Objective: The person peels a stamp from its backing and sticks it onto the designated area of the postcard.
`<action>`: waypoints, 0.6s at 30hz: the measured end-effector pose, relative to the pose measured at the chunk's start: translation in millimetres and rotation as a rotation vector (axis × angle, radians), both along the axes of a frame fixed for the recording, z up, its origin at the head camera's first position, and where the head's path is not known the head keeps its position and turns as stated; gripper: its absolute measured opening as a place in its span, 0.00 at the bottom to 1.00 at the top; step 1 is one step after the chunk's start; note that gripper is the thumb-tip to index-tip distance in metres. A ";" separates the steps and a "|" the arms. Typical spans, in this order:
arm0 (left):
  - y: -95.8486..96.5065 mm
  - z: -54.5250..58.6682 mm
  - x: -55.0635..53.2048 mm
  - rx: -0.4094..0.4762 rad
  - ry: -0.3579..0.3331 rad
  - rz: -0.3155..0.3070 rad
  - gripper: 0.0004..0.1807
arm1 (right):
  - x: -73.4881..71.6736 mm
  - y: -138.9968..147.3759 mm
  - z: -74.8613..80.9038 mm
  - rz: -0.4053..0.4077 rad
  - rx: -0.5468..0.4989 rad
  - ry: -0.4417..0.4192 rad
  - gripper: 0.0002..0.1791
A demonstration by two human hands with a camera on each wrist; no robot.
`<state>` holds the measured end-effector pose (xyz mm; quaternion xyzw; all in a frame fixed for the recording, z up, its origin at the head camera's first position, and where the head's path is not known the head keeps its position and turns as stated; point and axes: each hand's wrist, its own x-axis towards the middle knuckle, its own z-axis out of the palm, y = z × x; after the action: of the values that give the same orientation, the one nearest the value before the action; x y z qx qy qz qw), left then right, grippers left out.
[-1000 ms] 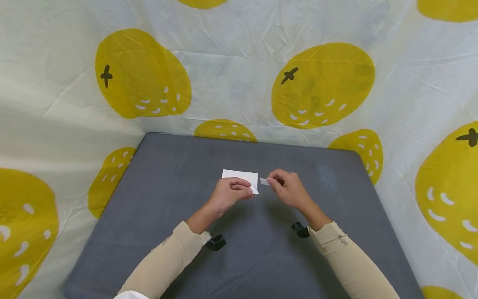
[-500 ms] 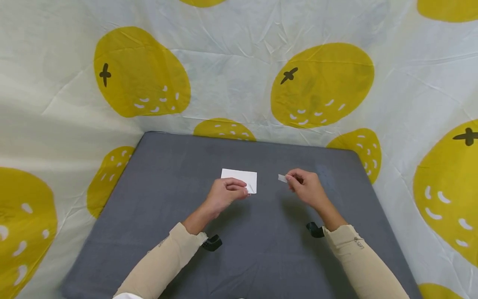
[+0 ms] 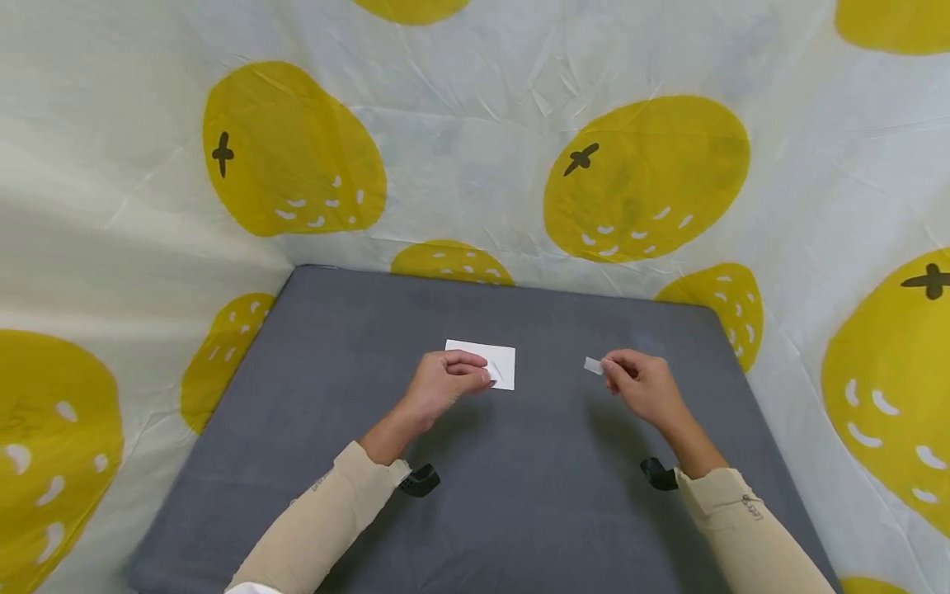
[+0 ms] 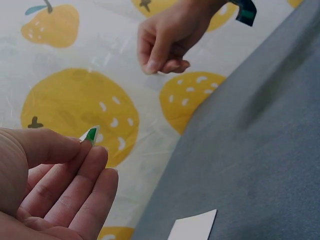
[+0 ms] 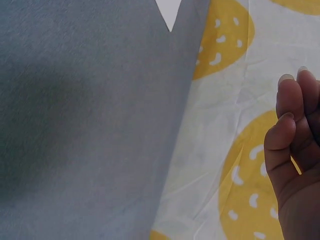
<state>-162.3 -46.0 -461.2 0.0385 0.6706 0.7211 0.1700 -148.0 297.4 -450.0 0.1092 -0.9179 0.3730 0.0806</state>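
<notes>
My left hand (image 3: 445, 381) pinches a small white piece with a green patch (image 4: 91, 134) between thumb and forefinger, the other fingers loosely bent. Below that hand a white rectangular card (image 3: 505, 363) lies on the grey table, partly covered by the fingers in the head view. One corner of the card (image 5: 169, 12) shows in the right wrist view. Off to the right, my right hand (image 3: 644, 386) pinches a small pale, translucent-looking strip (image 3: 593, 365) that sticks out to the left of the fingertips. The strip is hidden in the right wrist view.
Grey cloth covers the table (image 3: 356, 330). A white curtain with yellow fruit prints (image 3: 460, 165) stands round its back and sides. Dark wrist-worn devices (image 3: 420, 480) hang below both wrists.
My right hand has moved right with the pale strip, away from the left hand and the card. My left hand has shifted slightly left and still pinches its small piece.
</notes>
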 end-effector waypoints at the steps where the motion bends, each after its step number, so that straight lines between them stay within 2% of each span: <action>1: -0.3 0.8 0.3 0.003 -0.002 0.001 0.15 | 2.0 1.6 -0.6 -0.003 0.010 0.003 0.07; 11: -3.9 6.2 0.7 0.056 -0.012 0.004 0.15 | 16.7 10.9 -3.4 0.006 0.027 0.032 0.06; 18: -7.4 1.3 2.1 0.051 0.001 -0.005 0.16 | 27.8 14.9 -9.0 0.064 0.075 0.093 0.05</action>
<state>-160.3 -53.4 -459.9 0.0449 0.6522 0.7373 0.1703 -120.2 312.3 -458.9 0.1585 -0.9225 0.3352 0.1071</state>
